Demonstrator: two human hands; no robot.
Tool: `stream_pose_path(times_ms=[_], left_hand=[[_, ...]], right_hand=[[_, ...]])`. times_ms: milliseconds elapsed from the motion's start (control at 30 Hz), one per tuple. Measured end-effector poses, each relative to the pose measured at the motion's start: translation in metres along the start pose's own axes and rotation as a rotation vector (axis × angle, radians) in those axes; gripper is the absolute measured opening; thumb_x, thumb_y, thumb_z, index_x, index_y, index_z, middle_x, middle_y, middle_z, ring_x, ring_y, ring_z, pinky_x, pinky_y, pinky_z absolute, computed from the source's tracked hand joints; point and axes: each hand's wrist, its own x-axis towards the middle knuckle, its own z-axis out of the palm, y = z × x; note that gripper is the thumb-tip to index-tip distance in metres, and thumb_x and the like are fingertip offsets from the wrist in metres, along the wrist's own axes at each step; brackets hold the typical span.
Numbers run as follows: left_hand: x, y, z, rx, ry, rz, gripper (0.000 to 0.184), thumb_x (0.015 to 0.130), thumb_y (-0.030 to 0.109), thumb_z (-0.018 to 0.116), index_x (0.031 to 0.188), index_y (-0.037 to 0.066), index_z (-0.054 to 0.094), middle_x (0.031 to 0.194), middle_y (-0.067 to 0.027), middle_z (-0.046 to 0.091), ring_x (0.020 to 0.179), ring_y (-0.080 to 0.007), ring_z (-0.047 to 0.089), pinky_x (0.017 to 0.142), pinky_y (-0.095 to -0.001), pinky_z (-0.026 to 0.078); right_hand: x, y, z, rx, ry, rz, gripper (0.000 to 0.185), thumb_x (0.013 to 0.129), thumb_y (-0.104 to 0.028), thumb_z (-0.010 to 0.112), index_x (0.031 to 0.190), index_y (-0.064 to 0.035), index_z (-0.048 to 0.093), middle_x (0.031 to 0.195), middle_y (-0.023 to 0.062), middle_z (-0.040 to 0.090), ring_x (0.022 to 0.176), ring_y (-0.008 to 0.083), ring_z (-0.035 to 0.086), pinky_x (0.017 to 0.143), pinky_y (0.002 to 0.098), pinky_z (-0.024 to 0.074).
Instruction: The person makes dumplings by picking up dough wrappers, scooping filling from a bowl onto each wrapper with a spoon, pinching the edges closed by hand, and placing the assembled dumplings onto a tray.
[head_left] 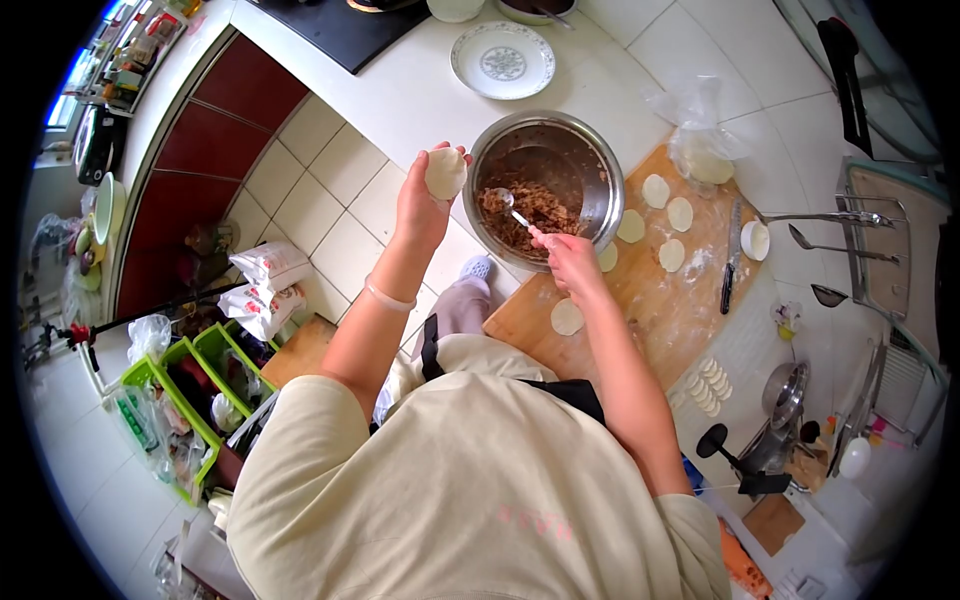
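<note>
A round dough wrapper [446,174] lies across the palm and fingers of my left hand [424,200], to the left of a steel bowl [612,180]. My right hand [572,266] grips the light handle of a spoon [512,208] at the bowl's near edge. The spoon's head is down in the brown minced filling [541,207] inside the bowl. Several more round wrappers [680,214] are spread on the floured wooden board [640,290] right of the bowl, and one [566,317] lies near my right wrist.
A patterned white plate [502,60] sits beyond the bowl. A knife [732,255] and a small white bowl [755,241] are at the board's right side. Folded dumplings [708,387] lie in rows nearer me. A plastic bag [705,150] with dough stands behind the board.
</note>
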Motion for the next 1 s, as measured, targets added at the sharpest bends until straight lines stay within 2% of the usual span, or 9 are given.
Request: stream_pose_path(times_ms=[133, 167, 233, 300, 400, 533, 600, 900, 1000], left_hand=[[0.015, -0.027, 0.001, -0.025, 0.033, -0.056, 0.044, 0.099, 0.035, 0.037, 0.126, 0.001, 0.043, 0.119, -0.0166, 0.058, 0.115, -0.0300, 0.054, 0.102, -0.0393, 0.038], [0.018, -0.036, 0.002, -0.060, 0.004, -0.102, 0.045, 0.099, 0.036, 0.037, 0.126, 0.001, 0.043, 0.119, -0.0163, 0.058, 0.115, -0.0302, 0.054, 0.101, -0.0394, 0.039], [0.011, -0.045, 0.025, -0.132, -0.028, -0.211, 0.045, 0.098, 0.037, 0.037, 0.127, 0.003, 0.043, 0.119, -0.0154, 0.059, 0.115, -0.0308, 0.054, 0.099, -0.0399, 0.041], [-0.001, -0.051, 0.047, -0.176, -0.052, -0.263, 0.046, 0.098, 0.037, 0.037, 0.128, 0.003, 0.042, 0.120, -0.0153, 0.059, 0.116, -0.0310, 0.054, 0.099, -0.0401, 0.041], [-0.012, -0.056, 0.066, -0.223, -0.126, -0.330, 0.047, 0.098, 0.038, 0.037, 0.130, 0.004, 0.041, 0.122, -0.0149, 0.058, 0.118, -0.0309, 0.052, 0.101, -0.0405, 0.039], [-0.021, -0.055, 0.078, -0.231, -0.150, -0.384, 0.051, 0.098, 0.039, 0.036, 0.135, 0.004, 0.038, 0.125, -0.0145, 0.056, 0.121, -0.0313, 0.050, 0.103, -0.0411, 0.036], [-0.024, -0.053, 0.083, -0.224, -0.185, -0.388, 0.051, 0.098, 0.040, 0.036, 0.134, 0.004, 0.039, 0.125, -0.0150, 0.056, 0.121, -0.0316, 0.050, 0.102, -0.0409, 0.038], [-0.031, -0.049, 0.090, -0.277, -0.260, -0.388, 0.051, 0.098, 0.042, 0.036, 0.131, 0.003, 0.042, 0.126, -0.0161, 0.055, 0.120, -0.0310, 0.051, 0.099, -0.0411, 0.041], [-0.032, -0.047, 0.088, -0.235, -0.266, -0.388, 0.050, 0.098, 0.042, 0.036, 0.130, 0.004, 0.044, 0.126, -0.0159, 0.055, 0.119, -0.0304, 0.052, 0.098, -0.0411, 0.042]], right_hand=[[-0.028, -0.010, -0.008, 0.019, 0.014, -0.162, 0.028, 0.095, -0.020, 0.053, 0.094, 0.0031, 0.068, 0.072, -0.0018, 0.065, 0.049, 0.0048, 0.044, 0.044, 0.0273, 0.0357], [-0.031, -0.009, -0.008, -0.065, 0.070, -0.407, 0.026, 0.095, -0.019, 0.053, 0.095, 0.0015, 0.068, 0.078, 0.0020, 0.068, 0.052, 0.0103, 0.051, 0.046, 0.0300, 0.0396], [-0.046, -0.017, -0.003, -0.152, 0.135, -0.652, 0.024, 0.095, -0.018, 0.052, 0.096, -0.0001, 0.068, 0.084, 0.0058, 0.071, 0.054, 0.0158, 0.059, 0.048, 0.0327, 0.0434], [-0.069, -0.032, 0.003, -0.639, 0.381, -0.858, 0.021, 0.095, -0.020, 0.052, 0.099, -0.0058, 0.068, 0.090, 0.0122, 0.069, 0.066, 0.0289, 0.066, 0.055, 0.0386, 0.0503], [-0.078, -0.035, 0.004, -0.964, 0.528, -0.836, 0.018, 0.094, -0.018, 0.054, 0.101, -0.0056, 0.065, 0.088, 0.0152, 0.068, 0.073, 0.0275, 0.067, 0.059, 0.0376, 0.0509], [-0.095, -0.039, 0.004, -0.990, 0.603, -0.859, 0.018, 0.094, -0.017, 0.054, 0.101, -0.0045, 0.065, 0.090, 0.0130, 0.068, 0.073, 0.0301, 0.066, 0.060, 0.0396, 0.0512], [-0.098, -0.036, -0.001, -0.956, 0.680, -0.980, 0.016, 0.094, -0.018, 0.052, 0.101, -0.0095, 0.064, 0.081, 0.0108, 0.067, 0.067, 0.0295, 0.065, 0.056, 0.0394, 0.0515], [-0.110, -0.035, -0.010, -0.707, 0.546, -1.045, 0.016, 0.093, -0.015, 0.054, 0.103, -0.0056, 0.063, 0.094, 0.0084, 0.070, 0.076, 0.0278, 0.067, 0.062, 0.0357, 0.0534], [-0.115, -0.032, -0.012, -0.825, 0.485, -0.999, 0.017, 0.094, -0.014, 0.053, 0.103, -0.0039, 0.063, 0.095, 0.0097, 0.069, 0.078, 0.0274, 0.067, 0.064, 0.0347, 0.0537]])
